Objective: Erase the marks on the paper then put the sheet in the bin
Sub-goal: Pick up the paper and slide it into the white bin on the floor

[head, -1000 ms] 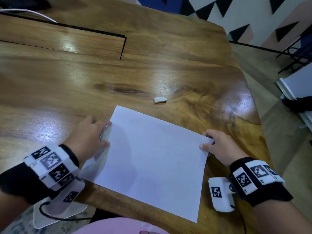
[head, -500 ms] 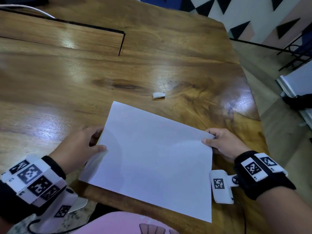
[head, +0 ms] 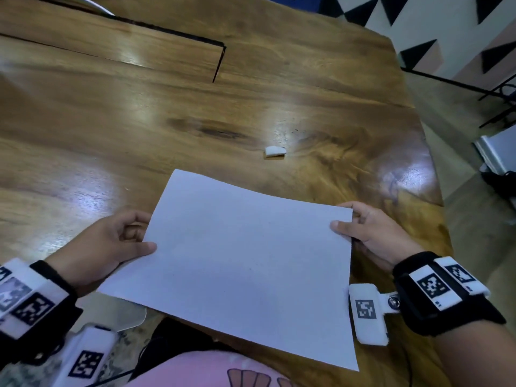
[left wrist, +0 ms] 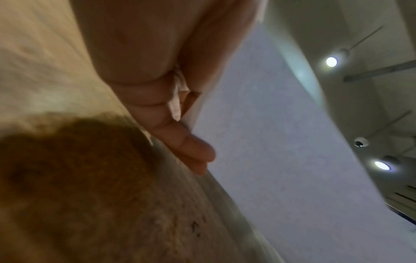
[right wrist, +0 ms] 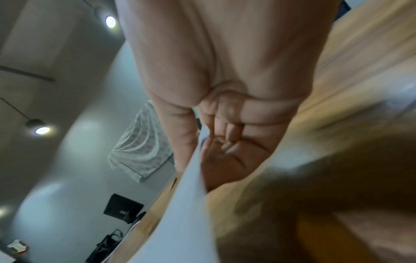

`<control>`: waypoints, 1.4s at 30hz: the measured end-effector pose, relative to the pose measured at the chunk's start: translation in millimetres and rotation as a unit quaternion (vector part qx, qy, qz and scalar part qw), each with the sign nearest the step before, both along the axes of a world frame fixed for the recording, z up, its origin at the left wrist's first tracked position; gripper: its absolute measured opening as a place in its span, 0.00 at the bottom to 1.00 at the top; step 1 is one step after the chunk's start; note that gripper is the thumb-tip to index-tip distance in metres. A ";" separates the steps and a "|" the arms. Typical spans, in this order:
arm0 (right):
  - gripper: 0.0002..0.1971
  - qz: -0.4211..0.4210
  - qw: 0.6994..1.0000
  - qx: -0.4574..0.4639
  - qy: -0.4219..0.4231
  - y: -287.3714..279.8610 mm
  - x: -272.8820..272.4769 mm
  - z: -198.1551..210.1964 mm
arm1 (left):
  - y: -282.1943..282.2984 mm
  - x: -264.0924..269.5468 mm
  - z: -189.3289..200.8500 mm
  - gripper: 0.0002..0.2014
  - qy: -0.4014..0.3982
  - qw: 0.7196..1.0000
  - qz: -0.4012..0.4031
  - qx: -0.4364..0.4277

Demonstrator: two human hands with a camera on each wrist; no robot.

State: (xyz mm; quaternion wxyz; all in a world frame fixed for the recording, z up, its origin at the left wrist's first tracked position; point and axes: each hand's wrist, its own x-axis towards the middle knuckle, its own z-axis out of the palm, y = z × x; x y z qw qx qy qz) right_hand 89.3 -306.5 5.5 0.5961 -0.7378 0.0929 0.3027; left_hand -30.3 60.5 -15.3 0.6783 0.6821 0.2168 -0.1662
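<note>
A white sheet of paper [head: 245, 261] is held just above the near edge of the wooden table [head: 139, 129], its surface looking blank. My left hand [head: 117, 244] pinches its left edge, thumb on top and fingers beneath. My right hand [head: 365, 233] pinches the right corner the same way. In the left wrist view the fingers [left wrist: 191, 147] lie under the sheet [left wrist: 281, 142]. The right wrist view shows the paper's edge [right wrist: 186, 204] between thumb and curled fingers [right wrist: 225, 131]. A small white eraser [head: 275, 151] lies on the table beyond the sheet. No bin is in view.
A dark slot [head: 178, 34] cuts across the far part of the tabletop. The table's right edge drops to a floor with a black metal frame [head: 497, 93] and a white object [head: 497, 152]. A pink garment [head: 201, 370] is at the bottom.
Both hands have lifted the sheet off the table and drawn it toward me; the left thumb now lies on top of the paper's edge. The eraser has stayed put.
</note>
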 end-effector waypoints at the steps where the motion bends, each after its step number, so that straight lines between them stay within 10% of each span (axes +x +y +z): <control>1: 0.11 -0.008 1.000 0.021 -0.001 3.8 -2.3 2.2 | 3.7 -5.7 0.4 0.22 -0.006 1.000 0.001 -0.015; 7: 0.49 0.055 0.995 0.087 0.018 28.8 -18.3 3.3 | 30.6 -39.0 -4.3 0.36 -0.072 0.994 0.073 -0.029; 11: 0.45 0.089 0.986 0.142 0.008 58.5 -23.4 5.8 | 48.1 -60.5 -4.3 0.14 -0.097 0.985 0.142 -0.019; 16: 0.43 0.124 0.979 0.160 -0.035 105.6 -24.4 13.1 | 73.1 -92.9 1.7 0.11 -0.128 0.975 0.183 0.019; 24: 0.16 0.224 0.968 0.102 -0.050 199.9 -42.5 4.9 | 120.8 -171.9 -10.0 0.21 -0.105 0.962 0.250 0.006; 37: 0.17 0.446 0.887 0.002 -0.120 363.4 -139.0 -23.1 | 176.6 -322.9 -36.4 0.19 -0.035 0.918 0.385 -0.088; 42: 0.14 0.509 0.843 -0.062 -0.165 409.7 -164.1 -53.4 | 177.4 -362.7 -70.8 0.32 -0.007 0.903 0.407 -0.136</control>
